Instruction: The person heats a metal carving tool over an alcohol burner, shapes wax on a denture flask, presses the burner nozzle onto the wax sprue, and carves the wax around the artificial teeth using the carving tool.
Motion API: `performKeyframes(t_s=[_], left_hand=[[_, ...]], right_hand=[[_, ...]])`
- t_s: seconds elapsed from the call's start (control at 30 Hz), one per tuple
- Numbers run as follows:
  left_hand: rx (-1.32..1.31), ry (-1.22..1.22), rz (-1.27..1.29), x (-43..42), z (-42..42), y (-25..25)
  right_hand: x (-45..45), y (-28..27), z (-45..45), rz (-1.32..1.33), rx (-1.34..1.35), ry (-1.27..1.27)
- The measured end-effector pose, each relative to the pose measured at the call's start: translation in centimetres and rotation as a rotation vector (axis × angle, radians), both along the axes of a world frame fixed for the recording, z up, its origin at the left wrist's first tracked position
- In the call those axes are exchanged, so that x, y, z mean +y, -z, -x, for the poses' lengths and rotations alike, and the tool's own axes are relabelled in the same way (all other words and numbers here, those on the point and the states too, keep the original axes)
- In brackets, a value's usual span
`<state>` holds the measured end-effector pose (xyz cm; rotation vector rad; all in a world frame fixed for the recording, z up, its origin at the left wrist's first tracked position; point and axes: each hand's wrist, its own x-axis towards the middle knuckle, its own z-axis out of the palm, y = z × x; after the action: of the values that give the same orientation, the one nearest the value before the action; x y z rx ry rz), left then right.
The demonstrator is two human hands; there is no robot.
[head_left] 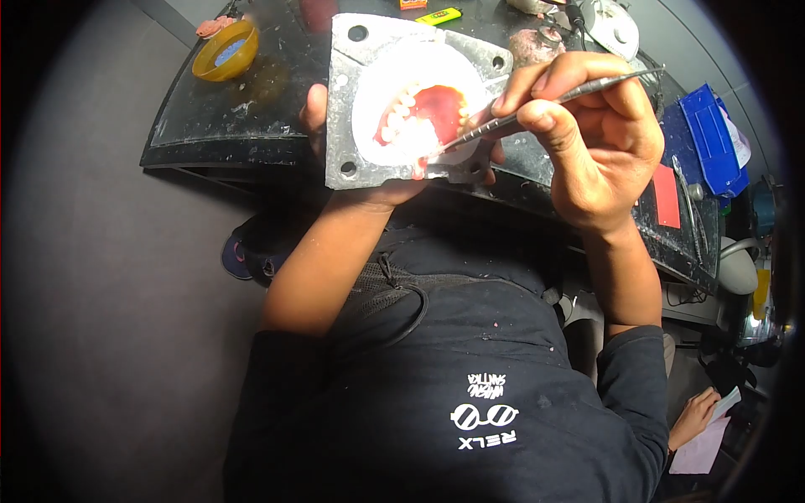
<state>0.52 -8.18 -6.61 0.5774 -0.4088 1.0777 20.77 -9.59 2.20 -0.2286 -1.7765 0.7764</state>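
Metal flask (340, 134) holds teeth (391, 126), a red base (438, 105) and white material (373, 96).

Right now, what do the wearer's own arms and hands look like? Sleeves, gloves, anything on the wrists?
Left sleeve and right sleeve: black, ending near the elbows, forearms uncovered. Right hand: no glove, no ring visible. Left hand: ungloved, partly hidden, so can't rule out rings. No watch or bracelet visible.

we spot RELX (487, 441) on our black shirt (402, 377), white print, smaller lettering (487, 385) there too, kinda unclear
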Motion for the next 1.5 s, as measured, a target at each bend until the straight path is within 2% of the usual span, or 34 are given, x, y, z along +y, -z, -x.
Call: performKeyframes(t_s=[0.13, 0.2, 0.3, 0.4, 0.53, 0.6, 0.63, 0.73, 0.8, 0.83, 1.03, 1.1, 1.23, 1.3, 1.4, 1.5], left_hand=[[-0.028, -0.06, 0.17, -0.4, 0.2, 0.2], [0.144, -0.076, 0.052, -0.4, 0.5, -0.1], [0.114, -0.031, 0.058, -0.6, -0.3, -1.1], [0.105, -0.031, 0.082, 0.1, 0.6, 0.0], [0.122, -0.083, 0.044, -0.1, 0.2, -0.1], [0.036, 0.025, -0.119, 0.4, 0.0, -0.1], [0.037, 0.024, -0.119, 0.4, 0.1, 0.0], [0.066, -0.009, -0.067, 0.0, 0.2, -0.5], [0.192, -0.155, 0.195, -1.0, -0.1, -1.3], [0.192, -0.155, 0.195, -0.9, -0.2, -1.3], [0.177, -0.212, 0.221, 0.1, 0.2, -0.6], [0.076, -0.029, -0.09, 0.8, 0.7, 0.0], [0.07, -0.039, -0.061, 0.1, 0.3, -0.5], [-0.064, -0.008, 0.066, -0.5, 0.0, -1.1], [0.012, -0.093, 0.158, -0.2, 0.6, -0.3], [-0.042, -0.041, 0.113, -0.1, 0.4, -0.6]], right_hand=[[0.0, 0.0, 0.1, -0.004, 0.011, -0.011], [-0.2, -0.1, 0.2, 0.039, 0.023, -0.039], [-0.1, 0.0, 0.1, 0.027, 0.01, -0.03], [0.2, 0.1, 0.1, -0.023, -0.007, 0.021], [-0.2, 0.0, 0.2, 0.024, 0.018, -0.034], [-0.3, -0.1, 0.2, 0.05, 0.011, -0.035], [-0.3, -0.1, 0.3, 0.05, 0.011, -0.035], [-0.1, 0.0, 0.3, 0.033, 0.028, -0.039], [-0.4, -0.1, 0.4, 0.063, 0.003, -0.044], [-0.3, 0.0, 0.3, 0.063, 0.003, -0.045], [-0.2, 0.1, 0.3, 0.052, 0.007, -0.016], [-0.2, 0.2, 0.3, 0.044, -0.015, -0.063], [-0.2, 0.3, 0.3, 0.042, -0.001, -0.012], [-0.2, 0.1, 0.3, 0.057, 0.018, -0.015], [-0.3, 0.2, 0.4, 0.04, 0.009, -0.034], [-0.3, 0.4, 0.3, 0.035, 0.005, -0.018]])
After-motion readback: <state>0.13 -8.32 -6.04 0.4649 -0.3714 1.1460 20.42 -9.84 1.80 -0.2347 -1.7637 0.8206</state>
